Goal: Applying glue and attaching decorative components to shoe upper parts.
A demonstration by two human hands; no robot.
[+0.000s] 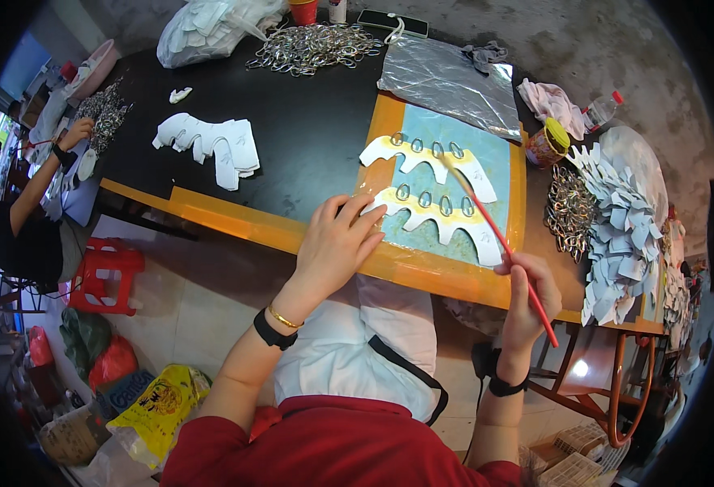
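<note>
My right hand (529,292) is closed around the red handle of a thin brush (487,213). The brush slants up to the left, with its tip over the upper white scalloped piece (477,174). Below that piece lies a second, similar white scalloped piece (487,242). Both have a yellowish band along the upper part, with several oval metal rings (424,199) set in a row on it. My left hand (337,243) lies with fingers stretched out, its fingertips on the left end of the lower piece. Under both pieces is a pale blue sheet (446,122) edged with orange tape.
Stacked white pieces (215,146) lie on the black table (292,122). Metal rings (312,49) are heaped at the back, more (569,211) at right beside piled grey-white pieces (621,235). A yellow-rimmed cup (548,142) stands back right. Another person (28,219) works at far left.
</note>
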